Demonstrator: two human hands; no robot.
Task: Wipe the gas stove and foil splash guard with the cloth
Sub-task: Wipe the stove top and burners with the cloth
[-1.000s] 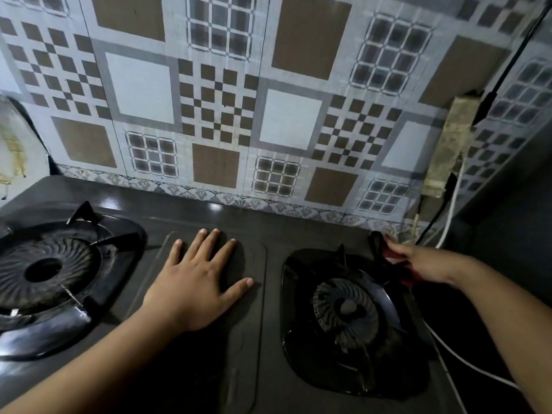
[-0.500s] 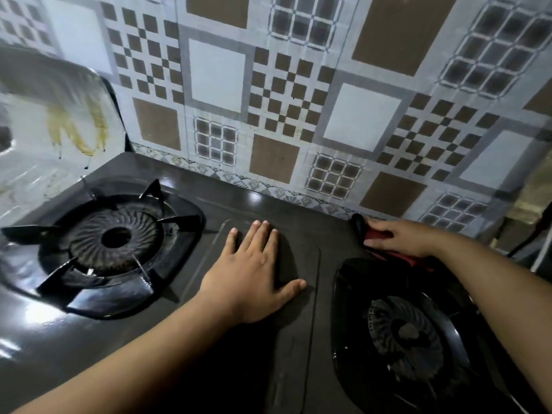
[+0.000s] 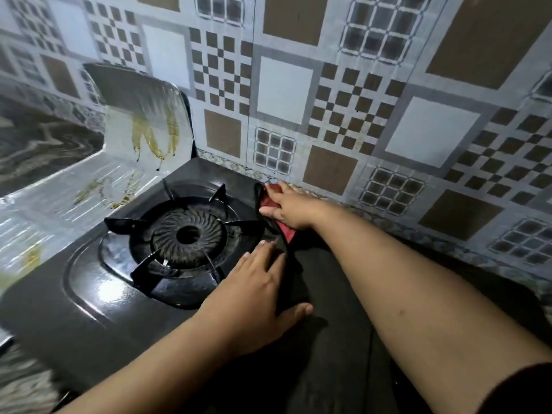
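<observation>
The black gas stove (image 3: 86, 297) fills the lower middle, with its left burner (image 3: 186, 234) and pan support in view. My right hand (image 3: 288, 209) presses a red and black cloth (image 3: 285, 231) onto the stove's back edge, just right of that burner and close to the wall. My left hand (image 3: 257, 297) lies flat, fingers apart, on the stove's middle panel in front of the cloth. The foil splash guard (image 3: 140, 115) stands at the stove's left end, with yellow-brown drip stains on it. The right burner is out of view.
A tiled wall (image 3: 358, 100) with brown and grey squares rises right behind the stove. Foil sheeting (image 3: 59, 192) with more yellow stains covers the counter left of the stove. A marbled counter surface (image 3: 35, 144) lies further left.
My right hand has slid the cloth leftward along the stove's back edge, from the right burner to beside the left burner. The view has swung left; my left hand stayed flat on the middle panel.
</observation>
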